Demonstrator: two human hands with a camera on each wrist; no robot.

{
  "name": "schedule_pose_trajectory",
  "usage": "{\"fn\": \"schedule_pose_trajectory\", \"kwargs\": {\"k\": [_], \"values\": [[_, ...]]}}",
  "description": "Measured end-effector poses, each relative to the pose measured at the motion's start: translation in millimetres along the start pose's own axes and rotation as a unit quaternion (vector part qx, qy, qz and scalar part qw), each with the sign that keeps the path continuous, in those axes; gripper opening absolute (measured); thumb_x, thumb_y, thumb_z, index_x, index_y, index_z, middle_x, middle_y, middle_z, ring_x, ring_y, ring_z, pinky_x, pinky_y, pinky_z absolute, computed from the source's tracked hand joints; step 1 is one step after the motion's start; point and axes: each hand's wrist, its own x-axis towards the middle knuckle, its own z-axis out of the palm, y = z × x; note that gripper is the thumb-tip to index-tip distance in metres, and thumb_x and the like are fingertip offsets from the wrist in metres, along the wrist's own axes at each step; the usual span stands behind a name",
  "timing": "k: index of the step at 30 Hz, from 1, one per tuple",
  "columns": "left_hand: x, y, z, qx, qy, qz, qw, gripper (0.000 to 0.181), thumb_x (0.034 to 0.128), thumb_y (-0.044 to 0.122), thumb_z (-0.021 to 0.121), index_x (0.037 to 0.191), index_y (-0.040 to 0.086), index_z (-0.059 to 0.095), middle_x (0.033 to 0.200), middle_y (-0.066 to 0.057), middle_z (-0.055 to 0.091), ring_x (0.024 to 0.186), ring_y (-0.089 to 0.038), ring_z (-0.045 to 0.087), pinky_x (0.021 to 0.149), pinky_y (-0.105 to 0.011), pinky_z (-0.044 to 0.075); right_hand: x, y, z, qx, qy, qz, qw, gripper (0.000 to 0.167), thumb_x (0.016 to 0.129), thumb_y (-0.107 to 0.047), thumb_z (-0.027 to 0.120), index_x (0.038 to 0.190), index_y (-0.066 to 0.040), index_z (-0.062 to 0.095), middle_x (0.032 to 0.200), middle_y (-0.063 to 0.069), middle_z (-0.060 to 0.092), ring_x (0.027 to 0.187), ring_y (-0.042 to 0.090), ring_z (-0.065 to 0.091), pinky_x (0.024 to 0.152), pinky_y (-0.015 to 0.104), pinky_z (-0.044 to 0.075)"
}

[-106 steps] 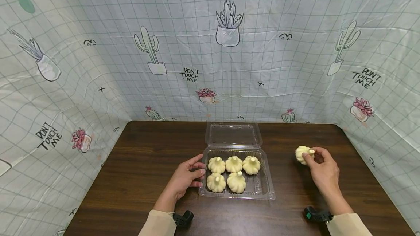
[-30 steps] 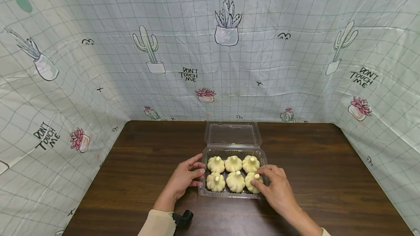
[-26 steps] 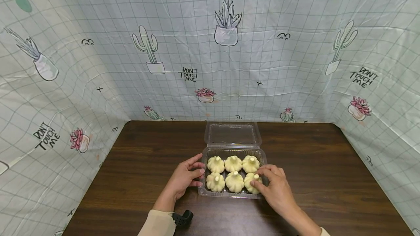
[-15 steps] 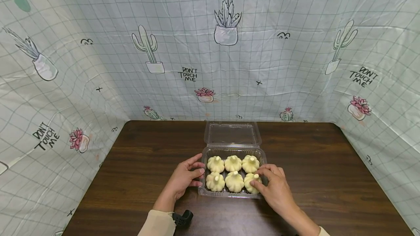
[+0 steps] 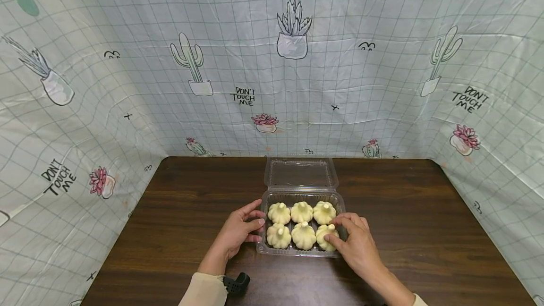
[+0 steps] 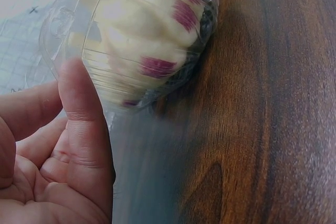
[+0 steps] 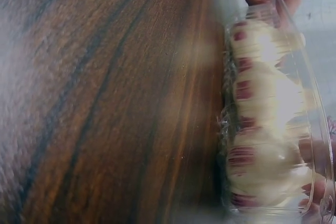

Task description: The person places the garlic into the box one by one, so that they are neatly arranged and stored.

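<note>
A clear plastic clamshell container lies open on the table, with several pale garlic bulbs in two rows, stems up. Thumb and fingers of my left hand hold the container's left rim. At the front right corner, my right hand pinches a garlic bulb that sits inside the container; part of it is hidden by the fingers. Through the clear wall in the left wrist view, purple patches show on a garlic bulb. A row of garlic bulbs fills the container's front side in the right wrist view.
The container's lid is folded back behind it, near the table's far edge. Dark brown wood covers the table. A pale gridded curtain with plant prints stands behind and at both sides.
My right hand has carried a garlic bulb from the right of the table leftward into the container's front right spot. Over the last second both hands have stayed nearly still.
</note>
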Motion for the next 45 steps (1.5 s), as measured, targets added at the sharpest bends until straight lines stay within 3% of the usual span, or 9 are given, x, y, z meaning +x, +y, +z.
{"fn": "schedule_pose_trajectory", "kwargs": {"k": [10,19,26,31,37,42,45], "values": [[-0.8,0.4,-0.2,0.003,0.001,0.0,1.0,0.062,0.1052,0.002,0.061,0.163,0.007,0.04,0.139,-0.024,0.058,0.089,-0.017,0.064,0.065,-0.026,0.061,-0.4,4,0,0.02,0.012,-0.012,0.9997,0.037,0.072,-0.012,0.097,0.103,-0.013,0.077,0.112,0.001,0.068,0.096,0.012,0.046,0.072,0.028,0.043],[-1.0,0.4,0.0,0.004,0.001,0.001,1.0,0.062,0.1051,0.002,0.062,0.163,0.007,0.04,0.138,-0.025,0.058,0.09,-0.017,0.063,0.065,-0.026,0.061,2.2,10,-7,0.103,-0.025,0.006,0.9944,0.037,0.079,-0.01,0.093,0.111,-0.011,0.075,0.115,0.002,0.065,0.083,0.009,0.048,0.064,0.021,0.046],[-0.8,0.9,0.2,0.003,0.001,0.003,1.0,0.062,0.1048,0.002,0.062,0.163,0.006,0.04,0.138,-0.025,0.058,0.089,-0.017,0.063,0.064,-0.026,0.061,8.7,16,-19,0.194,-0.049,0.074,0.977,0.026,0.097,-0.01,0.076,0.122,-0.005,0.072,0.115,0.01,0.064,0.099,0.008,0.058,0.072,0.022,0.055],[-0.7,0.9,0.1,0.002,0.0,0.002,1.0,0.062,0.1049,0.002,0.062,0.163,0.007,0.04,0.138,-0.025,0.058,0.089,-0.017,0.063,0.064,-0.026,0.06,14.5,25,-21,0.184,-0.043,0.108,0.9761,0.03,0.095,-0.003,0.073,0.126,-0.004,0.071,0.114,0.009,0.065,0.099,0.005,0.058,0.074,0.02,0.055],[-0.7,1.0,-0.1,0.002,-0.002,0.001,1.0,0.062,0.1049,0.002,0.062,0.163,0.007,0.04,0.138,-0.025,0.058,0.089,-0.017,0.063,0.064,-0.026,0.061,19.0,33,-22,0.183,-0.065,0.115,0.9742,0.042,0.092,0.002,0.073,0.133,-0.002,0.067,0.122,0.014,0.065,0.101,0.007,0.057,0.079,0.02,0.054],[-0.3,2.1,0.0,-0.002,-0.003,-0.002,1.0,0.062,0.1045,0.001,0.062,0.163,0.007,0.04,0.134,-0.024,0.059,0.088,-0.017,0.063,0.063,-0.025,0.06,26.1,40,-22,0.223,-0.097,0.127,0.9615,0.053,0.092,0.003,0.073,0.143,0.003,0.058,0.137,0.025,0.061,0.103,0.01,0.058,0.081,0.02,0.053],[0.1,2.7,-0.1,-0.003,-0.001,-0.005,1.0,0.062,0.1043,0.001,0.062,0.162,0.007,0.041,0.128,-0.021,0.06,0.088,-0.017,0.062,0.062,-0.024,0.06,31.8,45,-23,0.254,-0.136,0.149,0.9461,0.062,0.094,0.002,0.072,0.152,0.004,0.049,0.141,0.028,0.056,0.105,0.013,0.059,0.08,0.021,0.055]]}}
